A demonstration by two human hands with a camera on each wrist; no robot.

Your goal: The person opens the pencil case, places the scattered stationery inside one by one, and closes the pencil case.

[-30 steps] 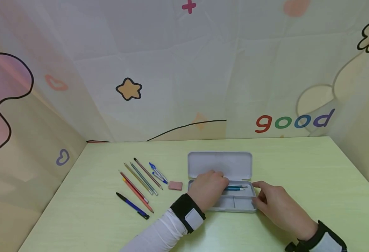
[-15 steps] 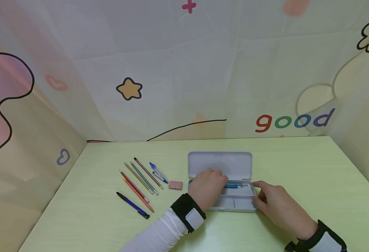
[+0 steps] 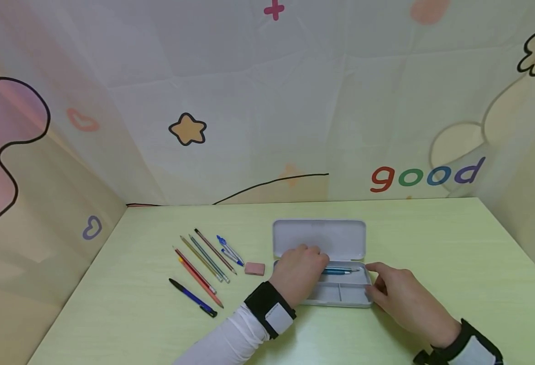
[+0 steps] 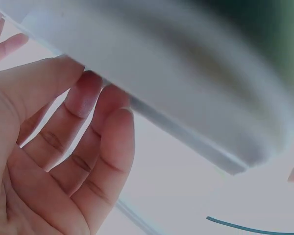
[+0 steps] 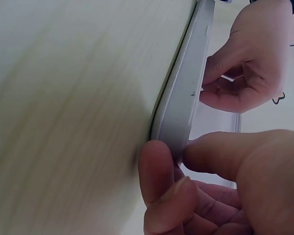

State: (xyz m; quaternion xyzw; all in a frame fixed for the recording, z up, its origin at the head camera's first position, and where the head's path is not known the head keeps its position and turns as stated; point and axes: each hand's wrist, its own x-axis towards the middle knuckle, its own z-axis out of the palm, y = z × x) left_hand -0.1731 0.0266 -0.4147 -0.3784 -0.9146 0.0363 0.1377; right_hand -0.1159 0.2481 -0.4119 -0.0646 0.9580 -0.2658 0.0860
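An open white pencil case (image 3: pixel 319 238) lies on the table, its lid laid back. Blue pencils (image 3: pixel 337 271) rest in its long rear compartment, tips to the right. Reaching in from the front left, my left hand (image 3: pixel 299 274) bends its fingers and thumb over the pencils' left part and seems to pinch them; the contact is hidden. In the left wrist view the case wall (image 4: pixel 152 73) covers those fingertips. My right hand (image 3: pixel 401 299) holds the case's right end between thumb and index finger, also seen in the right wrist view, where the thumb (image 5: pixel 210 154) is against the rim.
Left of the case lie a pink eraser (image 3: pixel 254 268), blue pens (image 3: pixel 229 250), several pencils (image 3: pixel 208 258), a red pencil (image 3: pixel 196 271) and a dark blue pen (image 3: pixel 191 297). A printed cloth (image 3: pixel 249 101) hangs behind the table.
The pencils in the case have shifted slightly, and my left hand has drawn back a little to the left. My right hand stays on the case's end.
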